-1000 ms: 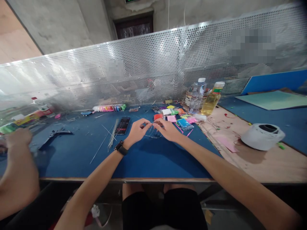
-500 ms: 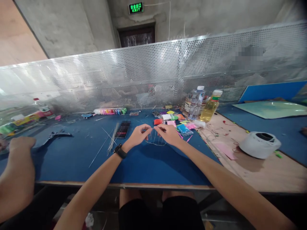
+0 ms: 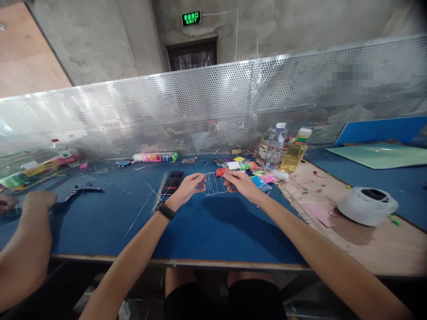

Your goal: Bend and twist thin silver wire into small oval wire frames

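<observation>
A small frame of thin wire (image 3: pixel 216 183), with several upright wires between a top and a bottom strand, is held up above the blue table. My left hand (image 3: pixel 192 186) pinches its left side and my right hand (image 3: pixel 240 183) its upper right corner. Both hands are closed at the fingertips. Left of my left hand lie a dark phone (image 3: pixel 172 181) and loose straight wires (image 3: pixel 142 213). Just behind my right hand are small colourful packets (image 3: pixel 233 165).
A clear bottle (image 3: pixel 276 144) and a bottle of yellow liquid (image 3: pixel 296 151) stand at the right back. A white roll-shaped object (image 3: pixel 367 206) rests on the wooden board. On the left, a co-worker's arm (image 3: pixel 33 235) reaches over the table. A perforated metal screen (image 3: pixel 133 115) runs behind.
My hands have moved apart, so the wire frame's top edge now shows between them. The frame is turned flatter toward me. The head view has shifted slightly.
</observation>
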Motion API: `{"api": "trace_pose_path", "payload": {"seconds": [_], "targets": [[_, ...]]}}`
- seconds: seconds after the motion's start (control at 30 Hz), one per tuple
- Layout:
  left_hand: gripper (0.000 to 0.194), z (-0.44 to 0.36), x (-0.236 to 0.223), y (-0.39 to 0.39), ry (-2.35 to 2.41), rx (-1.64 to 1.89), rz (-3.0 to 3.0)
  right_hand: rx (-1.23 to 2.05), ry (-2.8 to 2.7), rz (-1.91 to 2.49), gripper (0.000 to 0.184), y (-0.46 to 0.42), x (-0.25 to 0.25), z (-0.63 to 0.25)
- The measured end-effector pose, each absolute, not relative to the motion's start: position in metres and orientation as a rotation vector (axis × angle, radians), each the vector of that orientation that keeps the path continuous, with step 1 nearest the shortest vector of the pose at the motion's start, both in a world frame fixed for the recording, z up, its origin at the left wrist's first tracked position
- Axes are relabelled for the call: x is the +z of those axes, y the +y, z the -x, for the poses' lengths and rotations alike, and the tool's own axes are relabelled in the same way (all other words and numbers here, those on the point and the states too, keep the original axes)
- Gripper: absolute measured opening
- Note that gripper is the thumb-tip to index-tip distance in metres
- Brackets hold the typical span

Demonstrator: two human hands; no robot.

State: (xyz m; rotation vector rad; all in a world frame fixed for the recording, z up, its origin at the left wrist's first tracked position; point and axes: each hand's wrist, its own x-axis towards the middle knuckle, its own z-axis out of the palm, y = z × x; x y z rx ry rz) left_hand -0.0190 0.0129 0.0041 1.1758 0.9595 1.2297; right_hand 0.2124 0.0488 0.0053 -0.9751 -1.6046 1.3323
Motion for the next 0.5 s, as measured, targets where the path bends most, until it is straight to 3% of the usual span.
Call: {"api": "trace_pose_path", "payload": {"seconds": [0.5], "targets": [[0.042,0.0207,0.0100,0.0060,0.957,0.974,-1.314,1.627,-1.343,0.950,0.022,0.0421,0.0050,-0.2053]]}}
